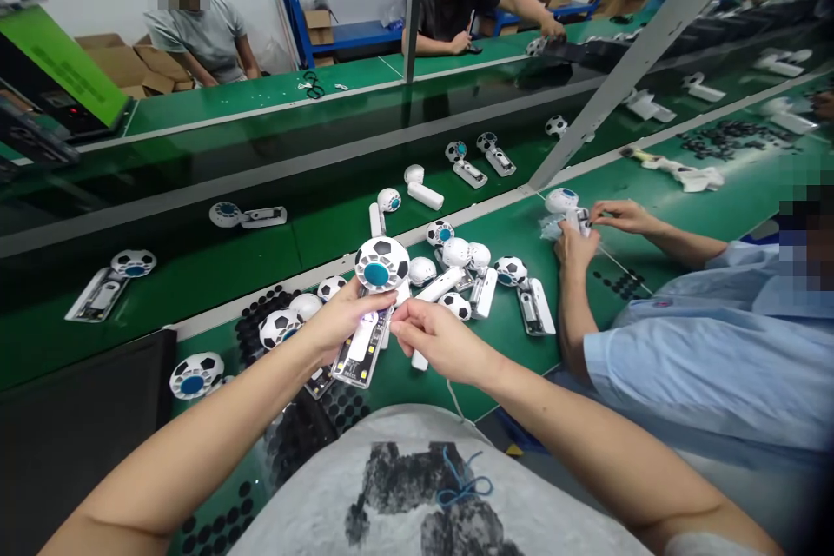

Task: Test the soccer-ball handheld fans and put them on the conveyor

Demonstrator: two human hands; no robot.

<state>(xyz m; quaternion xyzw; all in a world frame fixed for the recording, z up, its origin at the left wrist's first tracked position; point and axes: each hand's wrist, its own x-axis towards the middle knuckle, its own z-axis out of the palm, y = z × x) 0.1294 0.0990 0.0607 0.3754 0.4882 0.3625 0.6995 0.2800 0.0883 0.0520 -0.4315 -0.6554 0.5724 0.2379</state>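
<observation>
Many black-and-white ball-headed plastic devices are strewn over green tabletop, blue metal shelving behind; one device is gripped by left hand; right hand's hold: unclear.

Not a word, number or brand can be read from where I'm standing. Toward seven o'clock, the fan board carries fine pale marks, too small to make out. At six, the grey shirt bears a blotchy dark print with no letters I can pick out. At ten, the green machine shows a red glow, unreadable as any figure.
</observation>
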